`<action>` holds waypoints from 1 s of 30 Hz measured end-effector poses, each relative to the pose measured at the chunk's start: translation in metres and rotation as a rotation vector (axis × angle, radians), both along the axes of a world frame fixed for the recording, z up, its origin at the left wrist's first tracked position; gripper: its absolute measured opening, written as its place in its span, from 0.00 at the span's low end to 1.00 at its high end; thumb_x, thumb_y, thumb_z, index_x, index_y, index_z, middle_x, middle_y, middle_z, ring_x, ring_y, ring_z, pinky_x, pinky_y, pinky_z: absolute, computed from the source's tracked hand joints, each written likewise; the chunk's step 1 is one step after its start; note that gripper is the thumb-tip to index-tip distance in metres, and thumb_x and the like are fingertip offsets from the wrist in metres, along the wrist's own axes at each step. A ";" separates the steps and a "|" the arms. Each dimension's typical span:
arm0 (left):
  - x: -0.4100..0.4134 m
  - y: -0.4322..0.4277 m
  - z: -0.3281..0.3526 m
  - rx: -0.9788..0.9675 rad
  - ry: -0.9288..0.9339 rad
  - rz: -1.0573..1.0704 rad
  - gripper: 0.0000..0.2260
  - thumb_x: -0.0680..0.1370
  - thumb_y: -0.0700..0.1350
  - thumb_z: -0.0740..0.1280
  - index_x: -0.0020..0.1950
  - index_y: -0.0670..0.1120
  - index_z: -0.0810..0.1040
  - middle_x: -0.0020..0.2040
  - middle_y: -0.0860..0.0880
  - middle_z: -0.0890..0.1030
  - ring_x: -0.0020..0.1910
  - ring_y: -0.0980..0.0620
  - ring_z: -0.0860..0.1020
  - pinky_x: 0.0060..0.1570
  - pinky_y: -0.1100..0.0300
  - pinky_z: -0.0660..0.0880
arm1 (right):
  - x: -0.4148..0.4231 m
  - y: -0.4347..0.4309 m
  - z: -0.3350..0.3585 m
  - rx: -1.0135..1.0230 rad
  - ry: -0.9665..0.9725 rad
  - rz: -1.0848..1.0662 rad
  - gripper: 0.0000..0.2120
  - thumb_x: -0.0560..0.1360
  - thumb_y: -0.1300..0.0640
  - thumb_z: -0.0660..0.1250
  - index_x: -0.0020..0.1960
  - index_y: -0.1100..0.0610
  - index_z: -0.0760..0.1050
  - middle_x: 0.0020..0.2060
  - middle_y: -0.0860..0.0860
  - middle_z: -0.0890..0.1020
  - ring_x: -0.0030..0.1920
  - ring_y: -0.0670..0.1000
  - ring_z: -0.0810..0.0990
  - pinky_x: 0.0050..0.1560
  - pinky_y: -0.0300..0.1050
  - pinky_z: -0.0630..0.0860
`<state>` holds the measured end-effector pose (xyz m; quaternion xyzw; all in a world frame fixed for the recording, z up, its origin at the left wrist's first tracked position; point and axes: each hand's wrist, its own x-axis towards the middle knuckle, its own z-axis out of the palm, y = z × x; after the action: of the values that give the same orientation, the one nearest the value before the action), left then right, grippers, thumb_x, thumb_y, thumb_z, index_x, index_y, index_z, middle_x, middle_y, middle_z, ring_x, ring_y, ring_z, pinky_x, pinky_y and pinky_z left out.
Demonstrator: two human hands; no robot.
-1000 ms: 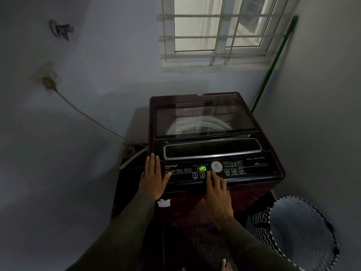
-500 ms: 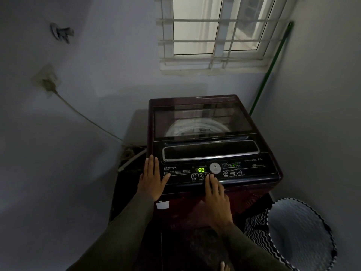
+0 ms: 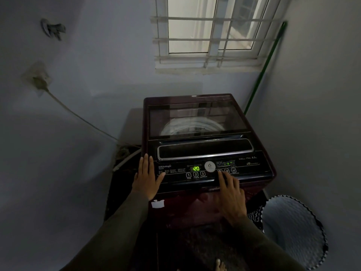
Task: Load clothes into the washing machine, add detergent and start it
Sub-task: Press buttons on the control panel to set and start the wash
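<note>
Head view, left to right. On the wall at far left, plug (image 3: 40,81), with cable (image 3: 78,116) running down toward washer (image 3: 259,159), set in the corner under window (image 3: 187,26), lid (image 3: 195,118) shut.

Left hand (image 3: 146,178): flat, fingers straight, palm down on the left corner of panel (image 3: 175,170), holding nothing; unmoved over the last second.

Display (image 3: 196,168): green ":20", same as before, so no sign yet of a cycle counting down.

Number keys (image 3: 195,174): now uncovered.

Right hand (image 3: 231,194): shifted right, off the number keys, past dial (image 3: 210,166), to option keys (image 3: 233,170). Fingers loosely extended, index tip (image 3: 220,173) on or just over the leftmost key, gripping nothing; contact too dim to confirm.

Basket (image 3: 293,231) on the floor at far right: no clothes visible inside.

Judged from this: loading done, programme likely picked, an option now being adjusted, Start/Pause probably still to press. Clothes in drum (image 3: 175,128) not discernible through the lid.
</note>
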<state>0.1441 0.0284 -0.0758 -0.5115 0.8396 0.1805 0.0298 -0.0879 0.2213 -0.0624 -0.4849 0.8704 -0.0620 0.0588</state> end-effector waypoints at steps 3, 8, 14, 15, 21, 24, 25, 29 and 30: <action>-0.001 0.000 0.000 0.001 -0.001 0.004 0.37 0.80 0.65 0.47 0.78 0.46 0.32 0.78 0.48 0.29 0.76 0.50 0.29 0.76 0.42 0.55 | 0.001 0.000 0.001 0.023 -0.003 0.014 0.40 0.73 0.46 0.67 0.79 0.54 0.52 0.76 0.53 0.60 0.74 0.57 0.60 0.62 0.58 0.74; -0.001 0.001 0.000 0.005 0.013 0.005 0.38 0.80 0.65 0.46 0.78 0.46 0.32 0.78 0.48 0.29 0.76 0.50 0.30 0.76 0.42 0.54 | 0.004 -0.002 -0.002 0.048 -0.013 -0.008 0.41 0.75 0.51 0.66 0.80 0.53 0.46 0.77 0.54 0.54 0.74 0.58 0.54 0.63 0.57 0.73; -0.001 0.000 0.000 0.008 0.017 0.009 0.38 0.79 0.66 0.46 0.78 0.46 0.32 0.78 0.49 0.29 0.76 0.50 0.29 0.76 0.42 0.54 | 0.002 -0.002 -0.002 0.051 -0.011 0.015 0.43 0.73 0.49 0.67 0.80 0.54 0.48 0.78 0.54 0.55 0.75 0.58 0.55 0.65 0.58 0.72; -0.001 0.000 0.000 0.009 0.015 0.009 0.38 0.79 0.66 0.46 0.78 0.46 0.32 0.78 0.48 0.29 0.76 0.50 0.29 0.76 0.42 0.54 | 0.002 -0.001 -0.004 0.053 -0.003 0.010 0.44 0.72 0.49 0.69 0.80 0.54 0.48 0.77 0.55 0.57 0.75 0.58 0.57 0.63 0.58 0.74; -0.001 0.000 0.000 0.010 0.019 0.006 0.37 0.80 0.65 0.46 0.78 0.46 0.32 0.78 0.49 0.29 0.76 0.50 0.30 0.77 0.43 0.53 | -0.002 0.003 -0.001 0.014 -0.014 0.032 0.39 0.74 0.48 0.59 0.80 0.55 0.48 0.79 0.54 0.52 0.76 0.58 0.55 0.66 0.58 0.72; -0.001 0.000 -0.002 0.009 0.039 0.008 0.37 0.80 0.65 0.46 0.78 0.46 0.33 0.78 0.49 0.29 0.77 0.50 0.30 0.77 0.43 0.53 | -0.002 0.005 -0.003 -0.006 -0.053 0.053 0.39 0.74 0.48 0.58 0.80 0.56 0.45 0.80 0.53 0.48 0.77 0.57 0.51 0.66 0.56 0.73; 0.000 0.000 -0.002 0.009 0.043 0.007 0.37 0.80 0.65 0.47 0.78 0.46 0.33 0.78 0.49 0.29 0.77 0.50 0.30 0.77 0.43 0.52 | -0.002 0.004 -0.005 -0.008 -0.065 0.057 0.41 0.75 0.48 0.62 0.80 0.56 0.44 0.80 0.53 0.49 0.77 0.57 0.50 0.65 0.55 0.74; -0.001 0.001 -0.001 0.009 0.054 0.006 0.37 0.80 0.65 0.47 0.79 0.46 0.34 0.78 0.49 0.30 0.77 0.50 0.30 0.77 0.43 0.52 | -0.009 -0.001 0.000 -0.003 -0.113 0.038 0.45 0.73 0.42 0.67 0.80 0.57 0.47 0.78 0.50 0.54 0.75 0.55 0.53 0.60 0.53 0.78; -0.001 0.000 -0.001 0.010 0.052 0.004 0.37 0.80 0.64 0.47 0.78 0.46 0.33 0.78 0.49 0.30 0.77 0.50 0.30 0.77 0.43 0.52 | -0.013 -0.001 0.003 -0.006 -0.116 0.031 0.44 0.73 0.41 0.67 0.79 0.56 0.49 0.78 0.50 0.56 0.75 0.55 0.54 0.60 0.55 0.77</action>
<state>0.1430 0.0288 -0.0768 -0.5079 0.8382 0.1982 0.0102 -0.1012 0.2198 -0.0590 -0.4942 0.8576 -0.0915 0.1087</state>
